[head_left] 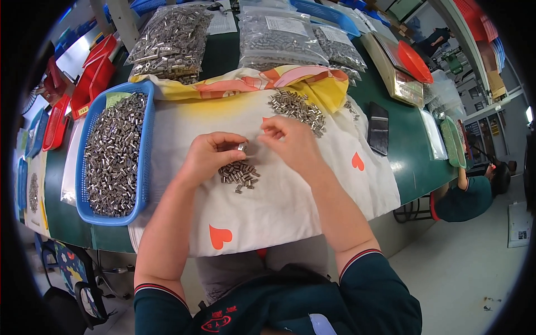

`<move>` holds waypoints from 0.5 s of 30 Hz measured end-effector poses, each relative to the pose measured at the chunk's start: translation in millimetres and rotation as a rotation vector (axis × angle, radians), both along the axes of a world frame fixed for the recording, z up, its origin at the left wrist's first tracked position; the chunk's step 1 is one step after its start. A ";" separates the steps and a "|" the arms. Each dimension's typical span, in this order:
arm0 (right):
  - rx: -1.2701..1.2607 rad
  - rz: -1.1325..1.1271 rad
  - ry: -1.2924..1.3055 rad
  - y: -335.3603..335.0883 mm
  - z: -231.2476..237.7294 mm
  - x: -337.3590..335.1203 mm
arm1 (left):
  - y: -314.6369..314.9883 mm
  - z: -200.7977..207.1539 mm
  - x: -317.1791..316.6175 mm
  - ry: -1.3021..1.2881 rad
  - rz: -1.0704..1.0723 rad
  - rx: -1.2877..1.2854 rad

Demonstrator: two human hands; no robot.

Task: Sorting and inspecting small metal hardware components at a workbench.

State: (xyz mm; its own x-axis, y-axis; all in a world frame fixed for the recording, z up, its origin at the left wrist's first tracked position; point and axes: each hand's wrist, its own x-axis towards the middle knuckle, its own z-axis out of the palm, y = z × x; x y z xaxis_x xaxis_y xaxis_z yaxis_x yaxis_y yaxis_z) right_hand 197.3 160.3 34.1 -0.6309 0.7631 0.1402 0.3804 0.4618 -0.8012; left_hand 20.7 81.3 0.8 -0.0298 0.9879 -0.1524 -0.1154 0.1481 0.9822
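Note:
My left hand is closed, pinching a small shiny metal sleeve between thumb and fingertips. Just under it lies a small pile of metal sleeves on the white cloth with red hearts. My right hand hovers a short way to the right, its thumb and fingers drawn together; whatever they may hold is too small or hidden to tell. Beyond the right hand a larger pile of similar metal sleeves rests on the cloth. On the left stands a blue plastic basket filled with many more sleeves.
Clear bags of metal parts and more bags stand along the back. A black phone lies right of the cloth, near a scale with a red tray. Red bins sit far left. Another person is seated at right.

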 end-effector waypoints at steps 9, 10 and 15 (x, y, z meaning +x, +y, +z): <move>0.534 -0.294 -0.480 41.5 -35.5 25.0 | -3.1 -6.3 -3.6 -0.005 0.006 0.055; 0.539 -0.311 -0.485 40.0 -34.6 26.7 | -1.7 -4.0 -1.0 -0.008 -0.010 0.064; 0.611 -0.328 -0.552 39.7 -35.0 24.4 | 1.6 4.0 4.8 0.003 -0.015 0.047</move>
State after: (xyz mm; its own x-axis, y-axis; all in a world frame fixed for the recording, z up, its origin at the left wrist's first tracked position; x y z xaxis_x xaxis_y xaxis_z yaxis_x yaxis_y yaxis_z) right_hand 221.7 200.0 -0.9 -0.4917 0.8089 0.3224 0.8283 0.5487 -0.1134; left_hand 25.5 82.8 4.8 -0.0151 0.9943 -0.1058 -0.1101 0.1035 0.9885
